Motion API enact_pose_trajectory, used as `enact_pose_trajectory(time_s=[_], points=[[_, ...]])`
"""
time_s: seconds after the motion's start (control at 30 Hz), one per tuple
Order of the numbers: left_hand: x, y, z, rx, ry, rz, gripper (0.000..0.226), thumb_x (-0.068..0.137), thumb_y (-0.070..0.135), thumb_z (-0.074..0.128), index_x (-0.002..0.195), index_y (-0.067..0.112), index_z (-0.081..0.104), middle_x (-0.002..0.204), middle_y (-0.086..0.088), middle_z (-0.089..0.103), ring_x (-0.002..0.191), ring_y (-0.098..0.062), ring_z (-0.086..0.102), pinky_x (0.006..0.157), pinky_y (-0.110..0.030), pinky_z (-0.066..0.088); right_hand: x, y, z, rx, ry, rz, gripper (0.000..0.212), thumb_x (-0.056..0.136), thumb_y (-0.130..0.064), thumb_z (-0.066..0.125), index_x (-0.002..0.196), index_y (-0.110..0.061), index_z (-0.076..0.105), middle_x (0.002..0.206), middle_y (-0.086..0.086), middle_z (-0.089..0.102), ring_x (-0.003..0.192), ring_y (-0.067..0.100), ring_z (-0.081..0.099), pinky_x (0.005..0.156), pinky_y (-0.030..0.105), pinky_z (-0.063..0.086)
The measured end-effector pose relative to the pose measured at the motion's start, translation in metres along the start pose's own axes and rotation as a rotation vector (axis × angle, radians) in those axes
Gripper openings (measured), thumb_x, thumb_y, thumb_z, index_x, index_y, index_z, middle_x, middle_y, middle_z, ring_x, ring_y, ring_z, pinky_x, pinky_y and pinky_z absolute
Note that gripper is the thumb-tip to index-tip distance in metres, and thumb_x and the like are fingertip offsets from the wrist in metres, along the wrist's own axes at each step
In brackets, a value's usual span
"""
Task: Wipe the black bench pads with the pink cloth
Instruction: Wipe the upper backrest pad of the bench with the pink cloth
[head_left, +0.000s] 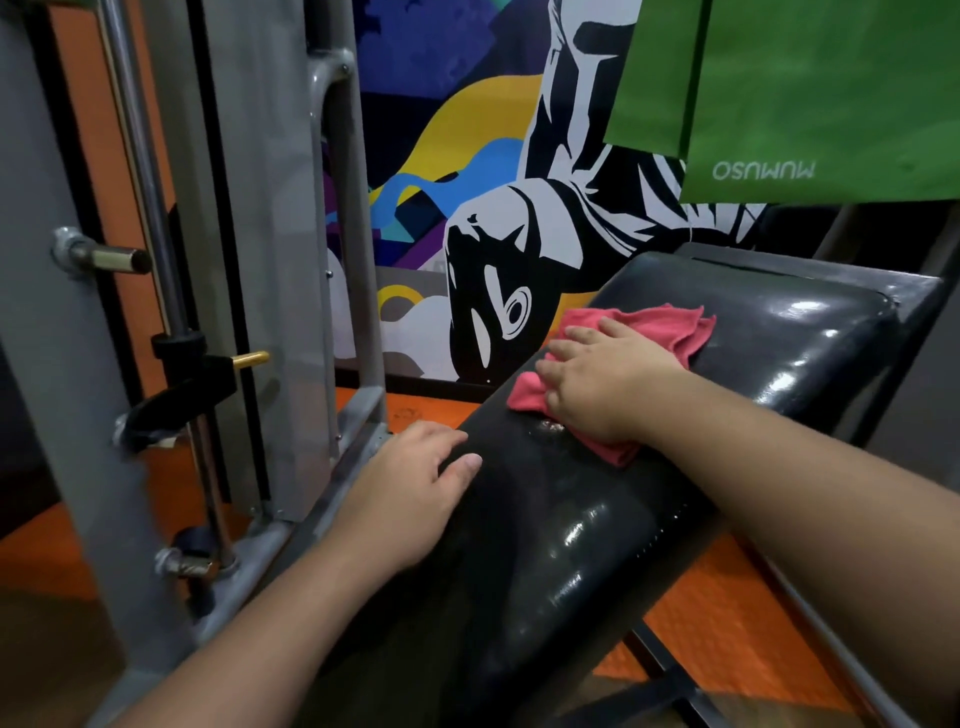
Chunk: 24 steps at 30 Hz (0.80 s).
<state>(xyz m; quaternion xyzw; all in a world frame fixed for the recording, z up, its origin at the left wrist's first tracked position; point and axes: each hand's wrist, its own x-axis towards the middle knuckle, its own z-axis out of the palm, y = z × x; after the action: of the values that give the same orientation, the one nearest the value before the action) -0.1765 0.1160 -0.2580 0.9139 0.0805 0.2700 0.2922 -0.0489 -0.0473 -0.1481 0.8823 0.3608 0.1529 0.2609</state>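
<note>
A glossy black bench runs from the lower middle up to the right: a near seat pad (545, 545) and a raised back pad (810, 332) beyond it. The pink cloth (660, 325) lies spread across the gap where the two pads meet. My right hand (602, 379) presses flat on the cloth with straight fingers pointing left. My left hand (415, 493) rests on the left edge of the seat pad, fingers relaxed, holding nothing.
A grey steel machine frame (249, 218) with guide rods and pegs stands close on the left. A green bag (810, 93) hangs at the upper right, above the back pad. A painted mural wall (467, 156) is behind. Orange floor mats (727, 623) lie below.
</note>
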Motion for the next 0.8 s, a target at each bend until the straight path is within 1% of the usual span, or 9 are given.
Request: enact_pose_trajectory(time_s=[0.07,0.13,0.2,0.33,0.43,0.53,0.63,0.7,0.8], points=[[0.001,-0.003,0.002,-0.018,0.001,-0.019,0.042,0.1,0.04,0.052,0.139,0.023,0.058,0.138,0.013,0.055,0.126,-0.006,0.049,0.095,-0.019,0.032,0.011,-0.012,0.0,-0.004,0.007,0.031,0.058,0.106,-0.042,0.019,0.159,-0.019,0.025,0.168,0.011,0.019,0.156,0.031,0.01,0.124,0.055,0.005],[0.0,-0.006,0.004,-0.036,-0.007,-0.022,0.044,0.1,0.041,0.052,0.141,0.024,0.056,0.143,0.013,0.053,0.131,-0.005,0.045,0.098,-0.018,0.03,0.009,-0.016,0.006,-0.005,0.004,-0.015,0.061,0.104,-0.044,0.013,0.159,-0.019,0.024,0.168,0.011,0.019,0.156,0.031,0.01,0.125,0.054,0.005],[0.0,-0.01,0.004,-0.039,-0.03,-0.029,0.046,0.101,0.043,0.05,0.144,0.027,0.053,0.148,0.014,0.048,0.137,-0.004,0.04,0.103,-0.019,0.028,0.0,-0.008,0.007,0.012,-0.006,-0.061,0.068,0.1,-0.05,0.006,0.159,-0.022,0.026,0.168,0.008,0.02,0.156,0.028,0.011,0.125,0.051,0.006],[0.001,-0.023,0.008,-0.045,-0.084,-0.063,0.05,0.1,0.047,0.048,0.146,0.027,0.05,0.152,0.011,0.045,0.14,-0.007,0.039,0.113,-0.027,0.031,0.015,-0.007,0.003,-0.001,0.007,0.032,0.061,0.105,-0.045,0.014,0.159,-0.019,0.028,0.168,0.01,0.021,0.156,0.03,0.01,0.125,0.053,0.005],[-0.003,-0.027,0.012,-0.051,-0.108,-0.078,0.051,0.1,0.048,0.047,0.147,0.026,0.049,0.152,0.01,0.045,0.139,-0.006,0.04,0.112,-0.026,0.031,0.02,-0.014,0.007,0.006,-0.019,0.006,0.061,0.106,-0.046,0.014,0.16,-0.019,0.024,0.168,0.011,0.018,0.156,0.03,0.008,0.125,0.054,0.003],[-0.004,-0.031,0.018,-0.037,-0.124,-0.062,0.05,0.101,0.047,0.047,0.146,0.026,0.051,0.151,0.011,0.047,0.137,-0.005,0.041,0.109,-0.022,0.031,0.017,-0.003,0.008,-0.009,-0.009,-0.027,0.06,0.105,-0.048,0.017,0.158,-0.022,0.031,0.166,0.008,0.026,0.155,0.027,0.014,0.125,0.052,0.006],[-0.004,-0.032,0.025,-0.027,-0.128,-0.067,0.051,0.1,0.049,0.046,0.145,0.026,0.051,0.15,0.011,0.048,0.137,-0.005,0.042,0.112,-0.027,0.033,0.03,-0.018,0.005,-0.02,-0.011,0.047,0.06,0.105,-0.045,0.017,0.158,-0.018,0.028,0.167,0.012,0.023,0.155,0.031,0.012,0.124,0.055,0.005],[-0.005,-0.033,0.028,-0.045,-0.116,-0.07,0.051,0.101,0.049,0.045,0.145,0.026,0.051,0.15,0.011,0.048,0.137,-0.005,0.041,0.114,-0.03,0.033,0.03,-0.031,0.009,-0.014,-0.016,0.017,0.062,0.106,-0.046,0.015,0.159,-0.017,0.024,0.168,0.013,0.019,0.156,0.032,0.009,0.124,0.056,0.003],[-0.008,-0.038,0.032,-0.071,-0.112,-0.041,0.05,0.1,0.051,0.045,0.144,0.028,0.052,0.15,0.012,0.047,0.138,-0.004,0.04,0.115,-0.032,0.033,0.023,-0.024,0.014,0.005,-0.019,-0.056,0.062,0.105,-0.05,0.014,0.159,-0.021,0.027,0.167,0.009,0.023,0.156,0.029,0.012,0.125,0.053,0.005]])
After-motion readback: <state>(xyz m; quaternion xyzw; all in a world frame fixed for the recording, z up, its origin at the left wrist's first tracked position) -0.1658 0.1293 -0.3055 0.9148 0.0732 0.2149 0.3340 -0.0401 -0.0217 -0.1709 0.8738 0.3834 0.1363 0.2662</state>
